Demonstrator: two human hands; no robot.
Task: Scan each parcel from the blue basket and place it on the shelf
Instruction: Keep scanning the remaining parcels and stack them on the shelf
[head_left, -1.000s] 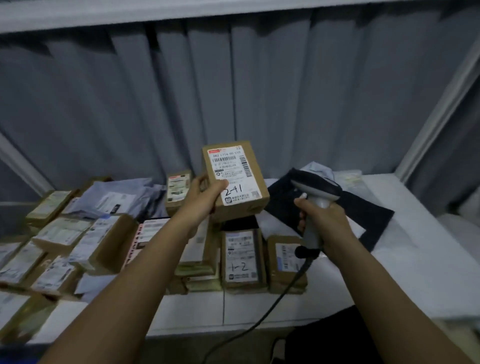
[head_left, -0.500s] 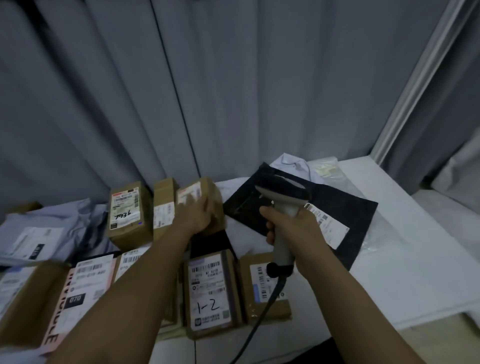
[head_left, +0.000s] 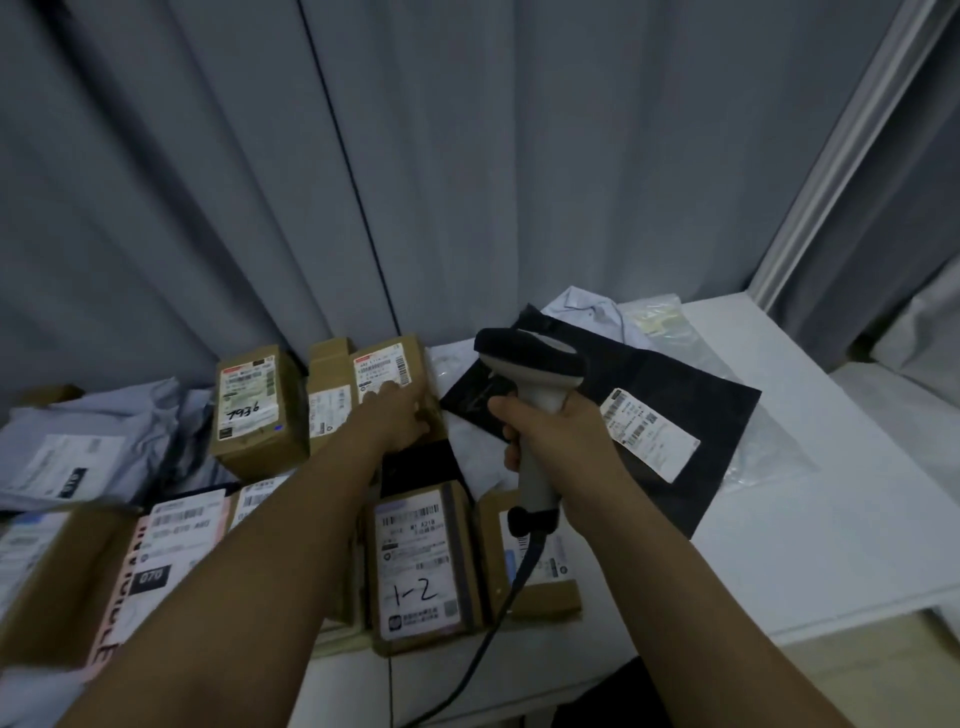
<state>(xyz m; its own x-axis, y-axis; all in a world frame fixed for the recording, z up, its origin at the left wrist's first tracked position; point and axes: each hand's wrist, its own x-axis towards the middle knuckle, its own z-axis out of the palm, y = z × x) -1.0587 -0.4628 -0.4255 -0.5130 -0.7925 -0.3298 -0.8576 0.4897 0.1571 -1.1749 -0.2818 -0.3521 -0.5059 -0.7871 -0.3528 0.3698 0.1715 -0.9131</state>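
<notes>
1. The left hand (head_left: 397, 423) held the cardboard parcel (head_left: 392, 379) at the back of the shelf (head_left: 831, 519), fingers curled round its near end, label facing up; it sat just beside a second upright box (head_left: 330, 395).
2. The right hand (head_left: 556, 431) was wrapped tight round the scanner (head_left: 535, 395) handle, cable trailing down toward the person.
3. Judging by that, the placing was nearly done: settle the parcel square against its neighbour, then let go cleanly.
4. Close right of the left grip lay a black mailer (head_left: 649, 426); nearer the person sat the box marked 1-2 (head_left: 418, 561), crowding the withdrawal path.
5. The blue basket was out of view.
</notes>
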